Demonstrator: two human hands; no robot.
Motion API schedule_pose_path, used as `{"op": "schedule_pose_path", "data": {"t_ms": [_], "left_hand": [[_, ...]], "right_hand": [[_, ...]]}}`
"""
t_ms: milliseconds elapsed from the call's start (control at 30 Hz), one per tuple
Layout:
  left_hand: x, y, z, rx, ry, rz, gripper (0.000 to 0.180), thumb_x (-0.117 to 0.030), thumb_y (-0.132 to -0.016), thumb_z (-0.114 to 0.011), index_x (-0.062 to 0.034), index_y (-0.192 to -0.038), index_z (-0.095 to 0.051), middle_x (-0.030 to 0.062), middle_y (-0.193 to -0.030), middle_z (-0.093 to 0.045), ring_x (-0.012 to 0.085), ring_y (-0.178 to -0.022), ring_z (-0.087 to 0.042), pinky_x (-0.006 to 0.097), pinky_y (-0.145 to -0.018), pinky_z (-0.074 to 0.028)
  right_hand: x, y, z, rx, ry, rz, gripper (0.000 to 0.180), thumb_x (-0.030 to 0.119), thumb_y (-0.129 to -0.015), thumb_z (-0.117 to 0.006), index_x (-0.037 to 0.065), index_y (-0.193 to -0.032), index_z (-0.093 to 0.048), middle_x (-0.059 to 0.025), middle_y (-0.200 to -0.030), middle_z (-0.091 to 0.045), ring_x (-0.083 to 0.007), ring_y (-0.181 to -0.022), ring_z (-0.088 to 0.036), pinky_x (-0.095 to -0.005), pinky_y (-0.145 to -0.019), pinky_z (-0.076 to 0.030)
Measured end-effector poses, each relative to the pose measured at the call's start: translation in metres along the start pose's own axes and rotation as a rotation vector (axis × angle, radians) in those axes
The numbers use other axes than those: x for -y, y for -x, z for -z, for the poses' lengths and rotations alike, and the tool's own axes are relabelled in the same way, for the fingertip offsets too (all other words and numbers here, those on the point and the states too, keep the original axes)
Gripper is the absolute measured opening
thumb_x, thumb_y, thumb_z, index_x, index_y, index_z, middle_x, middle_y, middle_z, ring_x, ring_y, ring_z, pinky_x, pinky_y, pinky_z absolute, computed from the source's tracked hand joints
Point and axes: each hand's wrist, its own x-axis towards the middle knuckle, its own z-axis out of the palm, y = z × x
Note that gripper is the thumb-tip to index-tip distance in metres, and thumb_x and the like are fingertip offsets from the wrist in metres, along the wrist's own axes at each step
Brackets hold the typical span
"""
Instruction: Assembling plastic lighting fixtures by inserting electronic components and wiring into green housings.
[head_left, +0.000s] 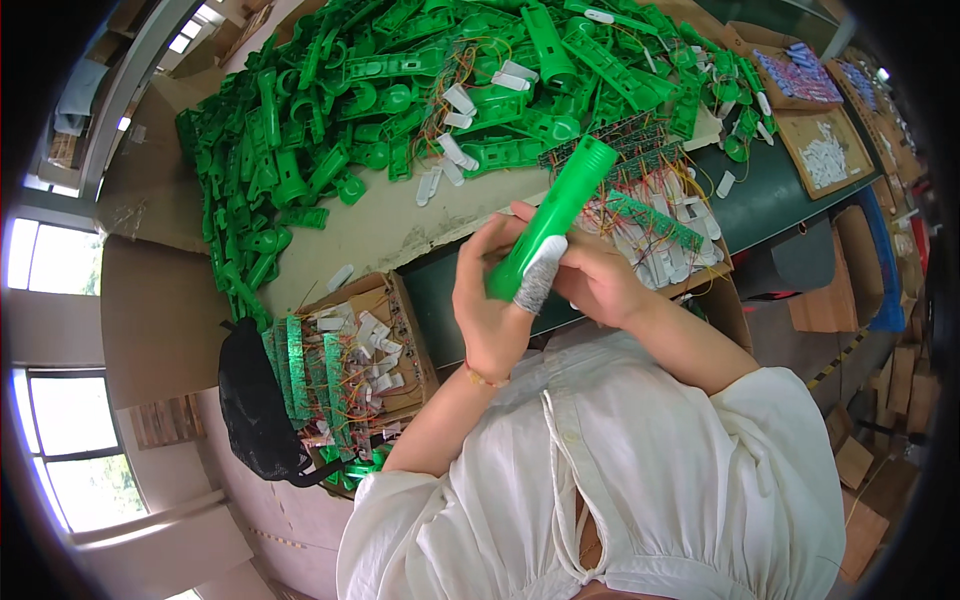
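Note:
In front of my chest I hold a green plastic tube-shaped housing, tilted with its ribbed round end up and to the right. My left hand is closed around its lower end. A grey and white cover wraps the left thumb, which presses along the housing's side. My right hand is closed on the housing from the other side, its fingers partly hidden behind it. Just beyond the right hand lies a batch of green circuit boards with red and yellow wires and white plastic pieces.
A large heap of green plastic shells covers the far table. At the left stands a cardboard box of wired boards, with a black mesh bag beside it. Far right, a tray holds small white parts near a box of purple pieces.

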Motion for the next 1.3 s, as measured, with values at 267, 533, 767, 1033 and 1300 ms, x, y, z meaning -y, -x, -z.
{"op": "schedule_pose_path", "data": {"t_ms": [267, 533, 767, 1033, 1300], "left_hand": [[0.003, 0.007, -0.003, 0.137, -0.5, -0.719, 0.062, -0.01, -0.062, -0.073, -0.0027, -0.115, -0.041, 0.0164, -0.106, -0.051, 0.03, -0.092, -0.052, 0.037, -0.078, -0.042], [0.018, -0.059, 0.059, -0.182, -0.562, -0.37, 0.054, -0.014, -0.075, -0.067, -0.0005, -0.12, -0.04, 0.016, -0.114, -0.043, 0.0312, -0.104, -0.043, 0.039, -0.09, -0.036], [0.119, -0.142, 0.175, -0.126, -1.189, -0.002, 0.08, -0.022, -0.067, -0.067, -0.0185, -0.136, -0.026, 0.0199, -0.138, -0.023, 0.0389, -0.123, -0.029, 0.048, -0.098, -0.031], [0.199, -0.166, 0.25, -0.002, -1.433, 0.508, 0.084, -0.027, -0.067, -0.061, -0.0188, -0.14, -0.02, 0.0284, -0.139, -0.019, 0.0397, -0.131, -0.016, 0.045, -0.105, -0.023], [0.222, -0.161, 0.264, 0.222, -1.183, 0.469, 0.074, -0.029, -0.072, -0.06, -0.0088, -0.136, -0.029, 0.0304, -0.136, -0.025, 0.0393, -0.126, -0.027, 0.038, -0.105, -0.026]], "right_hand": [[-0.006, -0.013, 0.018, 0.255, -0.48, -0.007, 0.058, 0.043, -0.09, -0.027, 0.001, -0.125, -0.044, -0.0239, -0.113, -0.053, -0.0339, -0.107, -0.05, -0.0429, -0.094, -0.038], [0.013, 0.0, 0.026, 0.004, -0.507, -0.056, 0.06, 0.044, -0.086, -0.041, -0.003, -0.124, -0.044, -0.0213, -0.095, -0.061, -0.032, -0.089, -0.057, -0.0399, -0.081, -0.046], [0.025, 0.017, 0.023, -0.155, -0.444, -0.034, 0.062, 0.048, -0.087, -0.038, -0.004, -0.12, -0.045, -0.0196, -0.087, -0.062, -0.0335, -0.086, -0.057, -0.0401, -0.076, -0.047], [0.046, 0.034, 0.028, -0.149, -0.365, 0.013, 0.072, 0.058, -0.088, -0.025, -0.002, -0.116, -0.05, -0.0138, -0.073, -0.061, -0.0274, -0.069, -0.056, -0.0383, -0.069, -0.045], [0.045, 0.028, 0.042, 0.099, -0.459, 0.079, 0.077, 0.06, -0.086, -0.024, -0.006, -0.117, -0.048, -0.0212, -0.074, -0.063, -0.0305, -0.064, -0.063, -0.0379, -0.067, -0.05]]}}
